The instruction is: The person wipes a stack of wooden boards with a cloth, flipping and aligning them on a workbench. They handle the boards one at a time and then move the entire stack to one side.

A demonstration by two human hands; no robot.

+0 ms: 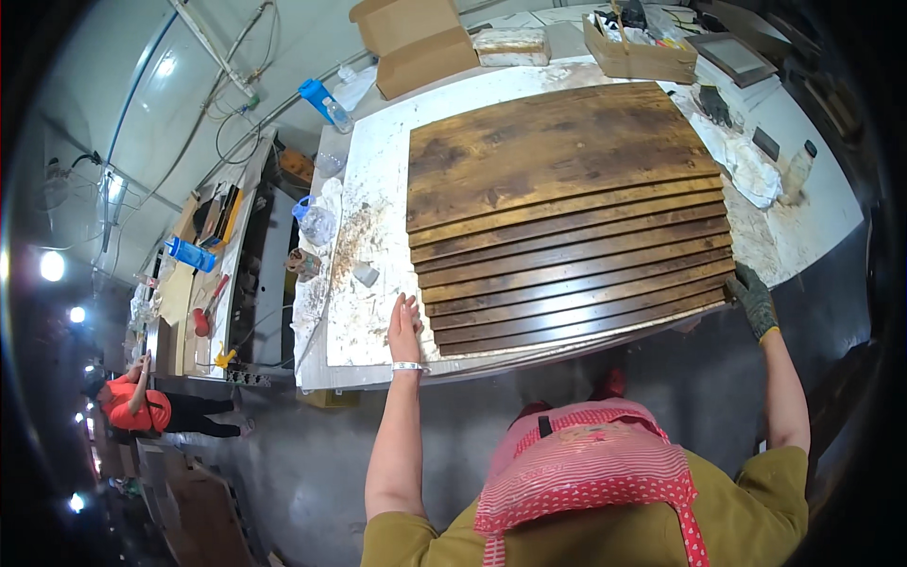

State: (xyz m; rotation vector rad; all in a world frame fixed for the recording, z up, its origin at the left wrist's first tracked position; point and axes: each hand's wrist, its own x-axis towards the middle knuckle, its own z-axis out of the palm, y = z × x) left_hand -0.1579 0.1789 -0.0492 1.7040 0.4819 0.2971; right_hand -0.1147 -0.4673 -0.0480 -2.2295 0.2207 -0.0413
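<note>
A stack of dark-stained wooden panels (557, 146) lies on the white, stained worktable, its layers fanned in steps toward me. My left hand (404, 326) is bare, with a white band at the wrist. Its fingers are stretched out beside the stack's near left corner, holding nothing. At the near right corner, my right hand (753, 300) wears a dark grey glove. Its fingers are at the edge of the lower panels and seem to grip it; part of them is hidden by the viewing angle.
Left of the stack are a small pale block (365, 274) and a can (302, 263). An open cardboard box (416, 47), a blue bottle (316, 93) and a filled carton (638, 62) stand at the back. A clear bottle (799, 170) is on the right. Another person (137, 402) works far left.
</note>
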